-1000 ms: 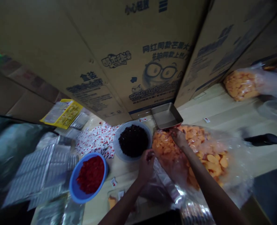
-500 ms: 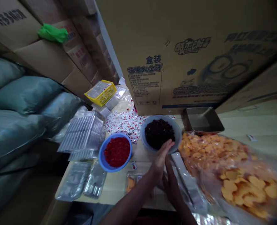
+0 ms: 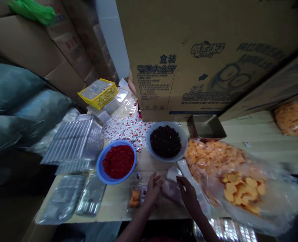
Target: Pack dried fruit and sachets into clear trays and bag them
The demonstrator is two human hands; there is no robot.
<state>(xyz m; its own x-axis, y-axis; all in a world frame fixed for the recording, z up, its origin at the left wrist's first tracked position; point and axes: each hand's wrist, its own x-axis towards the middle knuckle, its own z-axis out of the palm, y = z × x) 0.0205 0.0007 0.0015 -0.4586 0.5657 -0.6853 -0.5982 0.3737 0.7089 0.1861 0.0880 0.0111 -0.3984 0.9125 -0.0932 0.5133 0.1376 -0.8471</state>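
Observation:
My left hand (image 3: 153, 190) hovers by a clear plastic tray (image 3: 129, 210), fingers loosely bent and apart, holding nothing visible. In the tray lie orange pieces (image 3: 135, 197) and a small printed sachet (image 3: 144, 191). My right hand (image 3: 189, 196) is over clear plastic bags (image 3: 173, 191), its fingers bent and apart; whether they touch the plastic is unclear. Beyond the hands stands a pale bowl (image 3: 149, 148) of dark brown pieces (image 3: 166, 141). To its left, a blue bowl (image 3: 100, 169) holds red pieces (image 3: 119, 161).
A large bag of orange shaped pieces (image 3: 214, 153) lies at right, near a metal tin (image 3: 206, 126). Small sachets (image 3: 126, 129) are heaped behind the bowls. Stacked clear trays (image 3: 73, 137) and a yellow basket (image 3: 98, 94) stand left. A tall carton (image 3: 179, 84) blocks the back.
My hands were close together at the edge of the pale bowl; now they are apart and nearer to me. The view has shifted to the right.

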